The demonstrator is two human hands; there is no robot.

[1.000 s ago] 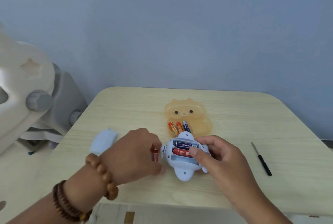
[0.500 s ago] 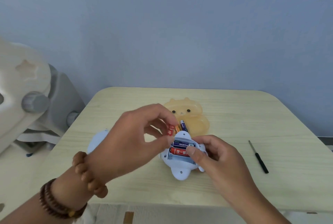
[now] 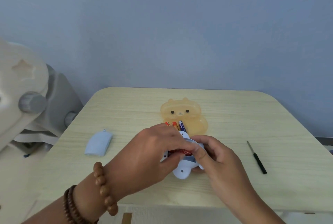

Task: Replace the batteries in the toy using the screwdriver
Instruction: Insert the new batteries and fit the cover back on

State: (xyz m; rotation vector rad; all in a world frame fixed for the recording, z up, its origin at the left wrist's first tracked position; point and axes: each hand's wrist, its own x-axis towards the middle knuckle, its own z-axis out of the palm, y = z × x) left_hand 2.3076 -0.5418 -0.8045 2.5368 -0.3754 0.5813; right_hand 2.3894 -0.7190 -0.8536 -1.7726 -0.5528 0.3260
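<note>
the left hand (image 3: pixel 156 153) sits low over the toy (image 3: pixel 182 172), fingers curled round a red battery (image 3: pixel 180 151) and pressing it into the open compartment. half a second ago this hand held that battery raised above the toy, and a second ago it was down on the table (image 3: pixel 126 112) just left of it, so the battery has gone from pick-up to seating. the right hand (image 3: pixel 216 157) still grips the toy from the right, thumb laid across the compartment edge, steadying it near the middle of the table's front edge. the hands hide how many cells are seated; earlier two were showing, so this is likely the last. beyond the toy, toward the back edge, an orange bear-shaped case (image 3: pixel 182 113) lies open with three batteries (image 3: pixel 174 125) in it, probably the old ones. the pale blue battery cover (image 3: pixel 98 144) lies well apart toward the left edge, and the screwdriver (image 3: pixel 257 159) lies untouched toward the right edge. once the cell clicks home, the cover and the screw remain. a pale chair (image 3: pixel 23 86) stands off the left side.
</note>
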